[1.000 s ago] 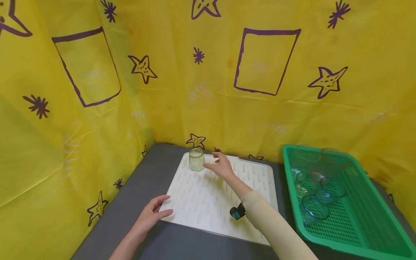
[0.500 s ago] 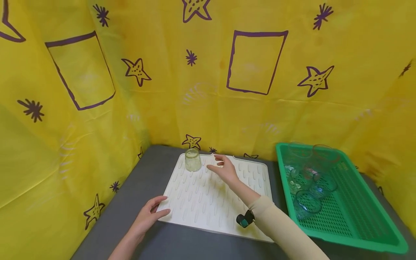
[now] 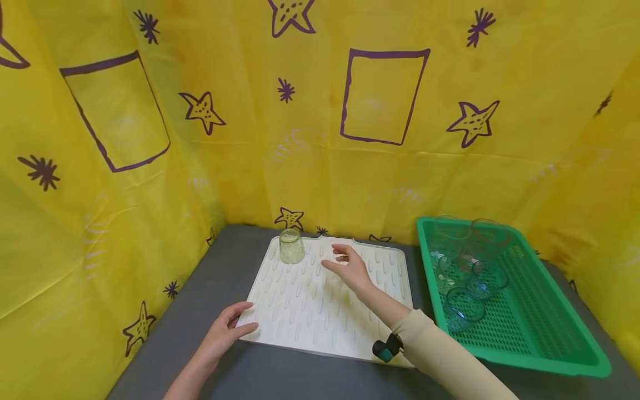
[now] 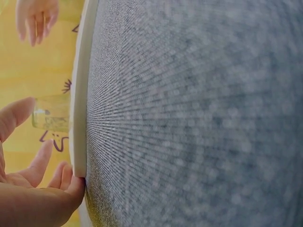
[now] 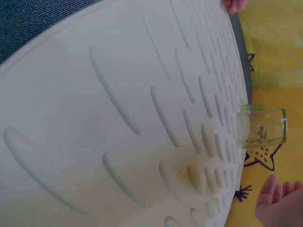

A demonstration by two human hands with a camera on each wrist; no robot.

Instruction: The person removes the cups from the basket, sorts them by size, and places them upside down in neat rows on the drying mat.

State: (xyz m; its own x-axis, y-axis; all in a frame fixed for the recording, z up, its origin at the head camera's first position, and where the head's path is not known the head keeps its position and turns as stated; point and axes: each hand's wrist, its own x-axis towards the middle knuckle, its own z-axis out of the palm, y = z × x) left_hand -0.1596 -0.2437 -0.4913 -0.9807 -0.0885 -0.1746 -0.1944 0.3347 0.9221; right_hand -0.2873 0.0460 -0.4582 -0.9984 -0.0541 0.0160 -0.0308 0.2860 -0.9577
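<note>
A pale green-tinted glass (image 3: 291,246) stands upside down near the far left corner of a white ridged drying mat (image 3: 320,311). To the right of the glass, my right hand (image 3: 352,271) is over the mat, fingers loosely bent and holding nothing. In the right wrist view, a gap shows between that hand (image 5: 281,201) and the glass (image 5: 262,125). My left hand (image 3: 222,332) is at the mat's near left corner, thumb and fingers apart. Its fingertips touch the mat's edge in the left wrist view, where the glass (image 4: 51,113) shows beyond.
On the right, a green plastic basket (image 3: 565,328) holds several clear, blue and pinkish glasses, among them a blue one (image 3: 465,308). The mat lies on a dark grey table (image 3: 200,278). Yellow cloth (image 3: 240,183) with purple drawings hangs behind and at the left.
My right hand has drawn away from the glass toward the right and slightly nearer. My left hand stays at the mat's corner. The head view has turned slightly right.
</note>
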